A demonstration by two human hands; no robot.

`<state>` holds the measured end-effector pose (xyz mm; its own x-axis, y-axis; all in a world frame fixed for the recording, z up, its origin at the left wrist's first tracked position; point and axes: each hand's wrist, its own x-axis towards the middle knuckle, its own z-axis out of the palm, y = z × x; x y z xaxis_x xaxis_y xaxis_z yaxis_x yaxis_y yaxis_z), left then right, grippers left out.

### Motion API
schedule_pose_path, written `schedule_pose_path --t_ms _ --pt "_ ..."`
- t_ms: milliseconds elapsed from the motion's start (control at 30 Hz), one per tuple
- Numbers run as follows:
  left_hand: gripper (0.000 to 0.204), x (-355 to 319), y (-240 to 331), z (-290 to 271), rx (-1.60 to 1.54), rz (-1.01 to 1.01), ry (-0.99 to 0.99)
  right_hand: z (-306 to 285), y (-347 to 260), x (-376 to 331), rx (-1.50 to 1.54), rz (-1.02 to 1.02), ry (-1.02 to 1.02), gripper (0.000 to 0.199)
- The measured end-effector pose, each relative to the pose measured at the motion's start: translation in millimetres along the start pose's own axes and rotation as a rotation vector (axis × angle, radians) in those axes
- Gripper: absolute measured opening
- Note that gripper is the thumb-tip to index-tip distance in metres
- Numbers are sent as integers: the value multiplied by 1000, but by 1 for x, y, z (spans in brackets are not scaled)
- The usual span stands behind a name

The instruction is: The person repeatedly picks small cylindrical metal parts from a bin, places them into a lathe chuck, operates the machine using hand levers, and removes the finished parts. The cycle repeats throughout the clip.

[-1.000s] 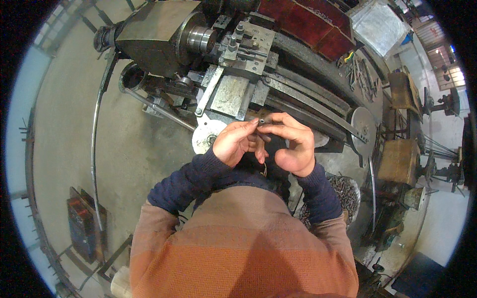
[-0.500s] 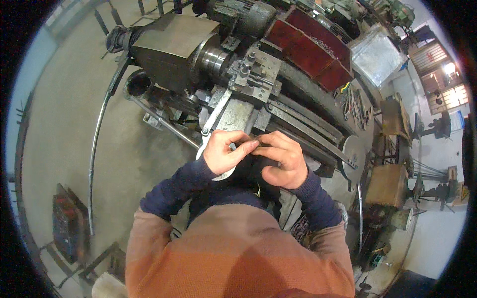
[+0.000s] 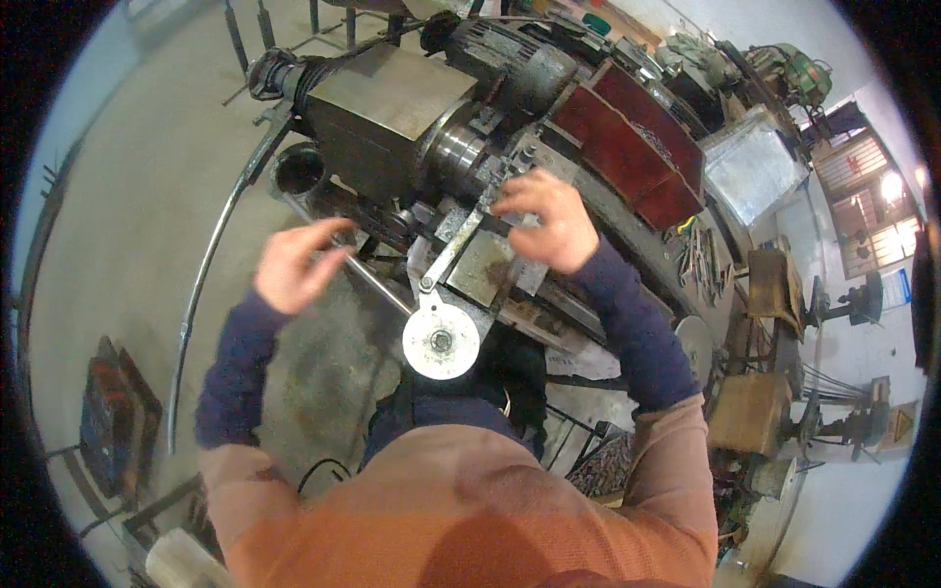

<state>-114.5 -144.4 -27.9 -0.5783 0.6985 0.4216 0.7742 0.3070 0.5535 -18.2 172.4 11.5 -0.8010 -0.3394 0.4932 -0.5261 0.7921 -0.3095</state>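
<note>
While left fingers (image 3: 321, 232) spread near a rod (image 3: 377, 284), right fingers (image 3: 526, 191) curl by the toolpost (image 3: 555, 154), hold unclear.

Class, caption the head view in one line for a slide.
Left hand by a metal bar, right hand over the machine, red box beyond.

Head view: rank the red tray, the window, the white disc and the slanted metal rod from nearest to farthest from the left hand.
From the left hand:
1. Slanted metal rod: by the fingertips; contact unclear.
2. White disc: to the right, lower in the picture.
3. Red tray: farther right, beyond the right hand.
4. Window: far right, on the wall.
</note>
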Motion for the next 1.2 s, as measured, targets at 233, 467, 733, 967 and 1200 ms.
schedule_pose_path --t_ms 233,467,733,967,1200 --pt "31 -101 -106 -106 579 -364 207 43 57 46 -437 321 -331 29" --pt "44 -166 -133 -80 216 -597 228 52 74 43 -478 248 -265 23" --pt "45 -145 -137 -83 561 -732 56 49 70 49 -485 273 -351 22" --pt "44 -143 -142 -89 654 -813 26 44 75 48 -307 253 -317 25" --pt "45 -143 -152 -96 700 -840 2 50 85 47 -329 242 -352 22"
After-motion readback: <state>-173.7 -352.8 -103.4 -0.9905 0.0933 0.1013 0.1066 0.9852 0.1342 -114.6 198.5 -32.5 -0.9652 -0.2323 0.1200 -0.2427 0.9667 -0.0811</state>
